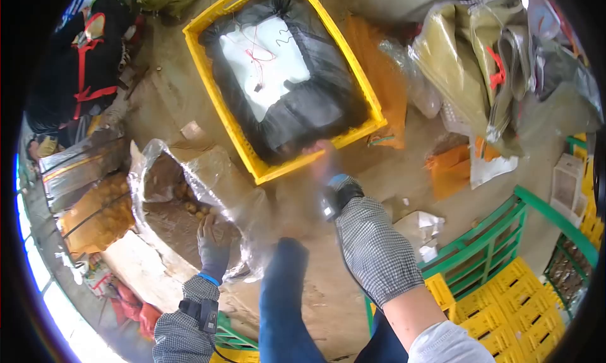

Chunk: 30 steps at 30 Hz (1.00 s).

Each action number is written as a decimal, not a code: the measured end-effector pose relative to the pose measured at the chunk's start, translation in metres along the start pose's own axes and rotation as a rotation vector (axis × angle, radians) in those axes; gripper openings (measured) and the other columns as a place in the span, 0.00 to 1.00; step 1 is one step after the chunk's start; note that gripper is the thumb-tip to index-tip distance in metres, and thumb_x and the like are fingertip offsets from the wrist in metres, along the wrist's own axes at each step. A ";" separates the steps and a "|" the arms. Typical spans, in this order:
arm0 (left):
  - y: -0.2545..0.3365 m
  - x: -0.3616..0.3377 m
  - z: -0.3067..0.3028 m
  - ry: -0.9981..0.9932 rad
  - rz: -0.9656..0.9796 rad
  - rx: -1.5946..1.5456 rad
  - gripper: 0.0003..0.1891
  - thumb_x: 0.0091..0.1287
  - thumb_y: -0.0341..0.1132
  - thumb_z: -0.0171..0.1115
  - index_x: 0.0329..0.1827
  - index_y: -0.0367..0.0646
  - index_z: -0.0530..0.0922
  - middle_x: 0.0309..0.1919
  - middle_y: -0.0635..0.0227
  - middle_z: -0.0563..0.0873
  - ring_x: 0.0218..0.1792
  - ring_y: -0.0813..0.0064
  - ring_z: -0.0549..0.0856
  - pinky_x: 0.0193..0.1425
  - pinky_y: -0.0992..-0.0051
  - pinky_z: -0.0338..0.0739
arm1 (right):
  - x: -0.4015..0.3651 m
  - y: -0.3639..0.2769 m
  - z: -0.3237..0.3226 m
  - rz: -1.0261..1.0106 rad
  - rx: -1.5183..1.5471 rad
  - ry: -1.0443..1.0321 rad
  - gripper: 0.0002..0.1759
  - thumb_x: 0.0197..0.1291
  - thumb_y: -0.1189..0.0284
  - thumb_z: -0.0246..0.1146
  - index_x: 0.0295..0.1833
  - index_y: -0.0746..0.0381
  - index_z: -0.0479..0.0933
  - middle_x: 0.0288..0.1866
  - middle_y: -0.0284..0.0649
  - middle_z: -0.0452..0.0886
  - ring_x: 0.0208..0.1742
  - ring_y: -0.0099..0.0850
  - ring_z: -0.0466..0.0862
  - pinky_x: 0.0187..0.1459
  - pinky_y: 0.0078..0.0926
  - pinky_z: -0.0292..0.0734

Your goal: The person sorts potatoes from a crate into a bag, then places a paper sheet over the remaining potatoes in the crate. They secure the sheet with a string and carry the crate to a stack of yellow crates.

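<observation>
My left hand [213,248], in a grey glove, has its fingers stretched apart over the near side of an open box lined with clear plastic [169,221]. A few small round brown items [197,209], like potatoes, show inside. Blurred by motion, my right hand [323,162] has its fingers over the near rim of a yellow plastic crate [287,169]. Black fabric or netting [309,113] lines the crate. On it lies a white sheet [260,60] with thin red and dark strings.
Yellow crates [505,315] and a green metal rail [486,252] stand at lower right. Olive sacks [483,53] and orange mesh [449,168] lie at right. Filled orange net bags [104,214] and a black bundle with red straps [76,66] are at left. My legs [281,300] show below.
</observation>
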<state>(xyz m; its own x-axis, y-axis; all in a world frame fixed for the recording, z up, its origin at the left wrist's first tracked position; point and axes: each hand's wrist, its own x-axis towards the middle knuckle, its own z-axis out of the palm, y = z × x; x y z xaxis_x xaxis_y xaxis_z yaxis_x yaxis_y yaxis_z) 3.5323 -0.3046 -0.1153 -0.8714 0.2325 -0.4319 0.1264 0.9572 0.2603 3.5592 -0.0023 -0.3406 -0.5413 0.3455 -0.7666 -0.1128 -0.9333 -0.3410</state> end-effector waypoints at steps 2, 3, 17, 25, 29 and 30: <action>0.001 0.001 -0.023 -0.038 0.063 0.050 0.29 0.62 0.37 0.61 0.66 0.38 0.67 0.65 0.46 0.69 0.67 0.49 0.66 0.70 0.58 0.63 | -0.001 -0.006 0.000 0.053 0.076 0.004 0.08 0.58 0.70 0.60 0.37 0.61 0.70 0.31 0.38 0.70 0.39 0.37 0.76 0.53 0.42 0.75; 0.004 0.001 -0.034 -0.049 0.118 0.093 0.29 0.62 0.37 0.61 0.66 0.38 0.67 0.64 0.47 0.69 0.66 0.49 0.67 0.70 0.58 0.63 | -0.007 -0.010 -0.002 0.052 0.092 0.014 0.08 0.57 0.70 0.60 0.36 0.61 0.70 0.30 0.38 0.70 0.38 0.37 0.76 0.52 0.43 0.75; 0.153 0.111 -0.032 -0.264 0.349 0.191 0.30 0.61 0.39 0.63 0.66 0.40 0.68 0.62 0.48 0.74 0.63 0.50 0.72 0.68 0.62 0.66 | -0.167 -0.038 -0.180 -0.104 0.064 0.398 0.07 0.52 0.72 0.60 0.31 0.57 0.67 0.26 0.34 0.66 0.25 0.31 0.70 0.36 0.37 0.76; 0.162 0.148 -0.021 -0.324 0.381 0.200 0.30 0.64 0.43 0.63 0.66 0.36 0.68 0.63 0.46 0.74 0.64 0.54 0.73 0.67 0.65 0.67 | -0.228 0.011 -0.308 -0.032 0.208 0.606 0.06 0.53 0.74 0.57 0.35 0.59 0.66 0.25 0.36 0.66 0.22 0.32 0.68 0.29 0.36 0.73; 0.165 0.194 0.012 -0.246 0.489 0.348 0.34 0.65 0.44 0.63 0.69 0.34 0.64 0.67 0.47 0.70 0.66 0.57 0.72 0.67 0.65 0.67 | -0.231 -0.007 -0.316 -0.025 0.121 0.679 0.05 0.59 0.73 0.56 0.38 0.59 0.66 0.23 0.35 0.67 0.22 0.31 0.70 0.29 0.31 0.71; 0.166 0.212 0.026 -0.241 0.503 0.318 0.34 0.65 0.44 0.63 0.69 0.33 0.63 0.67 0.48 0.69 0.66 0.57 0.72 0.67 0.65 0.66 | -0.235 -0.002 -0.317 -0.054 0.111 0.689 0.06 0.60 0.71 0.56 0.40 0.60 0.67 0.24 0.36 0.68 0.24 0.31 0.71 0.30 0.32 0.73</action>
<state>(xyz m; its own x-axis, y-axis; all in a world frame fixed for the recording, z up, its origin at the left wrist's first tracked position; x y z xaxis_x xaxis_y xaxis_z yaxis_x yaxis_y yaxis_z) 3.3814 -0.0920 -0.1862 -0.5431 0.6631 -0.5151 0.6586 0.7170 0.2286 3.9505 -0.0510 -0.3322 0.1148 0.3408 -0.9331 -0.2295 -0.9048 -0.3587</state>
